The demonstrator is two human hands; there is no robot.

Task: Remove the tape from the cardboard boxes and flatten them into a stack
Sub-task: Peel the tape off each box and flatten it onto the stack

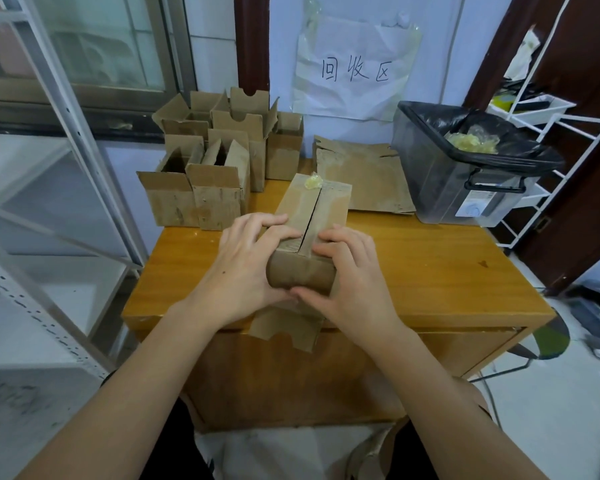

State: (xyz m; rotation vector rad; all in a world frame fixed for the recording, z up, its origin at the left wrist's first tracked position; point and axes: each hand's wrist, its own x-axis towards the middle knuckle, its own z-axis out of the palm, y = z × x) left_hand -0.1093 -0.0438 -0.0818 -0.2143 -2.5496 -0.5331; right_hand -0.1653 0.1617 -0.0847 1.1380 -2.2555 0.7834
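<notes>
1. Centrally, left hand [243, 268] and right hand [352, 277] both grip the cardboard box [312, 230], near the table [430, 278] front edge.
2. Open boxes [201, 168] at 11 o'clock; bin [465, 168] at 2 o'clock; bare tabletop at 3 o'clock.

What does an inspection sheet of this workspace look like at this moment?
Surface: wooden table.
Job's things: held box, seam split, tape wad at its far end; open boxes back left; flattened cardboard against the wall.
Clutter: lined bin holding tape scraps.
Grippers: left hand and right hand grip the box's near end.
Cables: nothing seen.
Surroundings: paper sign, white rack, window.
</notes>
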